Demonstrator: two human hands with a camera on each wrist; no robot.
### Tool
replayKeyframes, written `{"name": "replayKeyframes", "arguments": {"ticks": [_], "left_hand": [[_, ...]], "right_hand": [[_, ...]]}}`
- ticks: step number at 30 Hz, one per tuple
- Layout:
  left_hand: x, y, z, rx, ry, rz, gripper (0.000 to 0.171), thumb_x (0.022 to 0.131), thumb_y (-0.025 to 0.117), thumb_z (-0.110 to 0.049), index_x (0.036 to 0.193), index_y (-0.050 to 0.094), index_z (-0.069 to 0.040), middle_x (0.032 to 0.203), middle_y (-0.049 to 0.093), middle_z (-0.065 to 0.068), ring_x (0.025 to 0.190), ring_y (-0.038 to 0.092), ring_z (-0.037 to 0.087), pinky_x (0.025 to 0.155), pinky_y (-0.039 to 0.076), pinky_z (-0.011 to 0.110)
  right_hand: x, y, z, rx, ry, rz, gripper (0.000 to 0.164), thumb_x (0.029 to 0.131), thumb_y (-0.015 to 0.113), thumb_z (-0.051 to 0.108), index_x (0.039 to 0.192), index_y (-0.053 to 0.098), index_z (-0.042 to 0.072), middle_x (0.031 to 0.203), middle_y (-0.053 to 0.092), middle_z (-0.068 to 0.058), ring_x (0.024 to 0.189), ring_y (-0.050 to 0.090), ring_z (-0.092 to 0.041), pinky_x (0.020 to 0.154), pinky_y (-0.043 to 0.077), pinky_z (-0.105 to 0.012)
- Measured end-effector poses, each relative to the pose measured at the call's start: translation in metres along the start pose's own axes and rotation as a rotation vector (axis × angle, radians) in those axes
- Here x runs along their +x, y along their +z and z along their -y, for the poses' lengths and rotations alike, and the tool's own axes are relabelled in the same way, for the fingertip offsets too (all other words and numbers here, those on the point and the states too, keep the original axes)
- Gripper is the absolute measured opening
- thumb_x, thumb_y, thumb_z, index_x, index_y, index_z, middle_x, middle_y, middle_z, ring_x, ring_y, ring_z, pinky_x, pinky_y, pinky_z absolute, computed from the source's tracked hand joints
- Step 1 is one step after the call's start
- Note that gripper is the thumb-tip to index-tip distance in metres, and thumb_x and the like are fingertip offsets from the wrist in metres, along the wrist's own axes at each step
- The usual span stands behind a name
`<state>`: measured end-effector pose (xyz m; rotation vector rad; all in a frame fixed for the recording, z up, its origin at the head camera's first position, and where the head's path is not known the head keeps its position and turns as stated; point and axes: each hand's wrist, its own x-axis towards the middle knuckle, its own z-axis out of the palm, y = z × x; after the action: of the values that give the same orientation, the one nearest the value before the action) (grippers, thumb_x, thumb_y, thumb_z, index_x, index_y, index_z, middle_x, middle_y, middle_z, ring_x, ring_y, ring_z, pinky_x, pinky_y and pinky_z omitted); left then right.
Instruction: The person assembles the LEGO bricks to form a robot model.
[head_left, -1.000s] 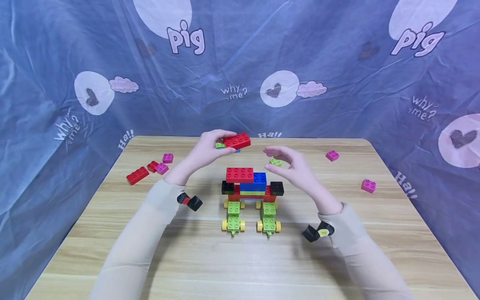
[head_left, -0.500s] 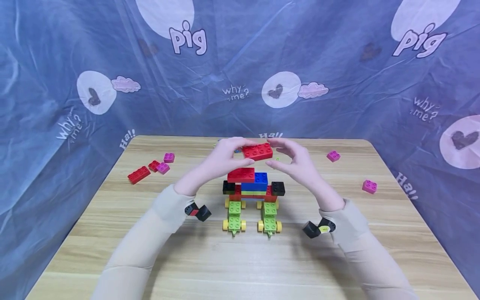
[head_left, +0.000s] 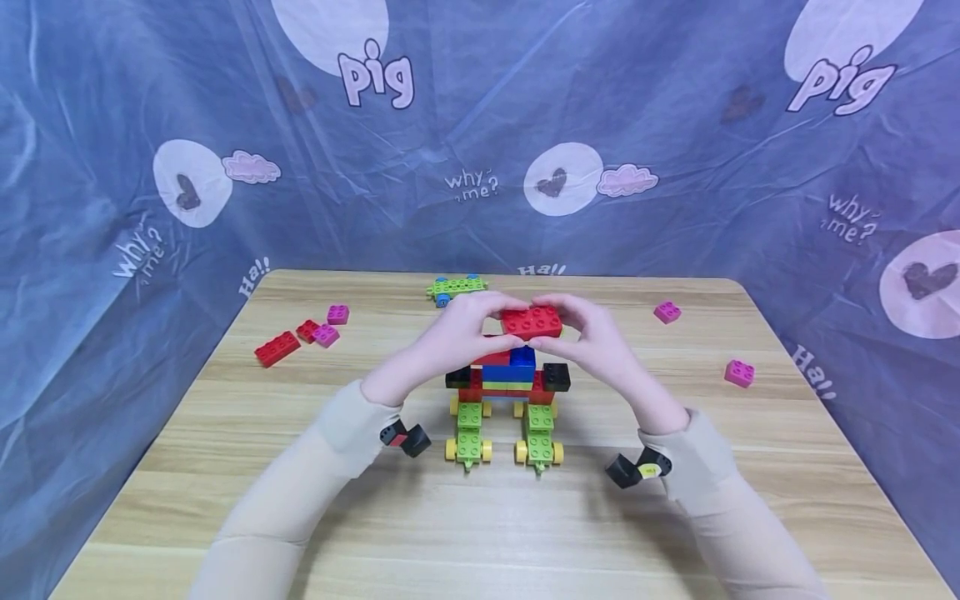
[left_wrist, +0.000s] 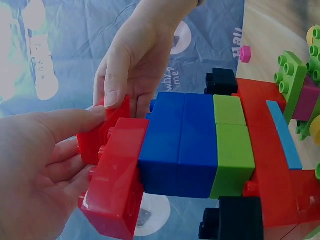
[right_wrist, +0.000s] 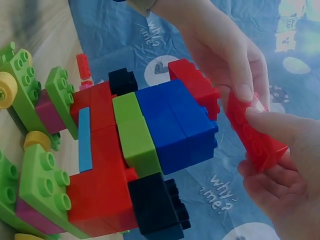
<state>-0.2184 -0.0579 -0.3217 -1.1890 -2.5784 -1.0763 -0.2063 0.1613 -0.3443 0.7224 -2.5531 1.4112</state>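
Fingers (head_left: 552, 344) of the left hand (head_left: 459, 335) and right hand (head_left: 596, 335) pinch a red brick (head_left: 532, 322) from either end, centre of the head view, held just clear of the blue bricks (right_wrist: 172, 125) on a wheeled model (head_left: 507, 387)! Beyond it, a green wheeled base (head_left: 459, 286) sits upper middle on the table (head_left: 480, 533), pink bricks (head_left: 739, 373) lying left and right.

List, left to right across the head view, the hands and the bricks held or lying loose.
Long red brick, small red brick, nearer left-side pink brick, farther left-side pink brick, left hand, held red brick, right hand, farther right-side pink brick, nearer right-side pink brick.
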Motion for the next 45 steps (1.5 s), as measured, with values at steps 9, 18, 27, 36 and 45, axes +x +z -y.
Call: {"name": "replayKeyframes", "arguments": {"ticks": [9, 18, 27, 36, 45], "left_hand": [[-0.001, 0.007, -0.002, 0.004, -0.076, 0.009, 0.042, 0.083, 0.077, -0.019, 0.12, 0.066, -0.004, 0.115, 0.069, 0.009, 0.103, 0.065, 0.02, 0.089, 0.054, 0.035], [-0.003, 0.009, -0.002, 0.023, -0.086, -0.005, 0.04, 0.083, 0.077, -0.024, 0.117, 0.068, -0.006, 0.113, 0.07, 0.007, 0.1, 0.063, 0.02, 0.087, 0.055, 0.035], [-0.007, 0.01, 0.004, 0.027, -0.035, -0.012, 0.038, 0.086, 0.073, -0.026, 0.118, 0.068, -0.007, 0.113, 0.07, 0.007, 0.103, 0.064, 0.019, 0.086, 0.055, 0.029], [-0.012, 0.009, 0.006, 0.026, -0.042, -0.008, 0.039, 0.087, 0.072, -0.026, 0.119, 0.067, -0.006, 0.115, 0.07, 0.008, 0.105, 0.065, 0.021, 0.09, 0.054, 0.032], [-0.015, 0.011, 0.008, 0.069, -0.025, -0.011, 0.038, 0.086, 0.073, -0.026, 0.117, 0.068, -0.005, 0.113, 0.07, 0.009, 0.104, 0.064, 0.021, 0.09, 0.052, 0.033]], "right_hand": [[-0.005, 0.005, -0.005, -0.018, 0.027, 0.003, 0.044, 0.079, 0.079, 0.01, 0.119, 0.062, -0.001, 0.114, 0.067, -0.017, 0.104, 0.065, -0.031, 0.092, 0.051, -0.047], [-0.009, 0.004, -0.007, -0.031, 0.026, -0.014, 0.042, 0.08, 0.079, 0.01, 0.117, 0.063, -0.002, 0.113, 0.067, -0.018, 0.104, 0.065, -0.032, 0.093, 0.051, -0.046], [-0.012, 0.004, -0.007, -0.05, 0.016, -0.021, 0.043, 0.076, 0.081, 0.011, 0.114, 0.065, 0.0, 0.11, 0.069, -0.014, 0.101, 0.067, -0.029, 0.089, 0.053, -0.044], [-0.012, 0.005, -0.009, -0.043, 0.027, -0.015, 0.043, 0.076, 0.082, 0.012, 0.114, 0.065, 0.001, 0.109, 0.069, -0.014, 0.103, 0.066, -0.03, 0.09, 0.052, -0.046], [-0.014, 0.006, -0.011, -0.047, 0.051, 0.003, 0.041, 0.077, 0.081, 0.013, 0.113, 0.065, 0.001, 0.107, 0.07, -0.015, 0.103, 0.066, -0.032, 0.089, 0.051, -0.047]]}}
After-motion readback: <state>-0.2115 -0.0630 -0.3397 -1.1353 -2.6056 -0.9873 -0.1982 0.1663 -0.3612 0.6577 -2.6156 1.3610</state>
